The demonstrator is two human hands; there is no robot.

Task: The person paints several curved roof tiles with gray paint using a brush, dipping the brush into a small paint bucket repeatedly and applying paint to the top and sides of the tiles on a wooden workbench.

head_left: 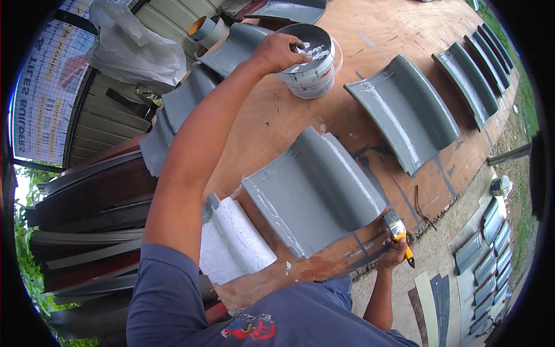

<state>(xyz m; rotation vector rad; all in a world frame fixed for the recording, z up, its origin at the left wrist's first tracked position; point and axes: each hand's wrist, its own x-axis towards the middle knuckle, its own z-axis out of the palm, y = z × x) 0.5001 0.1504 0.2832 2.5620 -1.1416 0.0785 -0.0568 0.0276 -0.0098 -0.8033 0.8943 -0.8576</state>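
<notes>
My left hand (280, 53) grips the near-left rim of a white paint bucket (313, 85), with the thumb and fingers bent over its edge. White and grey paint streaks coat the bucket's inside. Low on the right, my right hand (393, 253) is closed around a paintbrush (397, 228) with a yellow handle and grey-coated bristles. The brush tip is at the near right corner of a curved grey roof tile (312, 191); whether they touch I cannot tell. Light streaks run along this tile's edges. Beside it on the left lies a white tile (238, 240), partly behind my left arm.
More grey tiles (404, 113) lie across the paint-marked wooden table (254, 136). Stacked long metal sheets (92, 237) stand at the left, below a plastic sheet (136, 49). Past the table's right edge, several tiles (483, 272) and a small bucket (500, 185) rest on the ground.
</notes>
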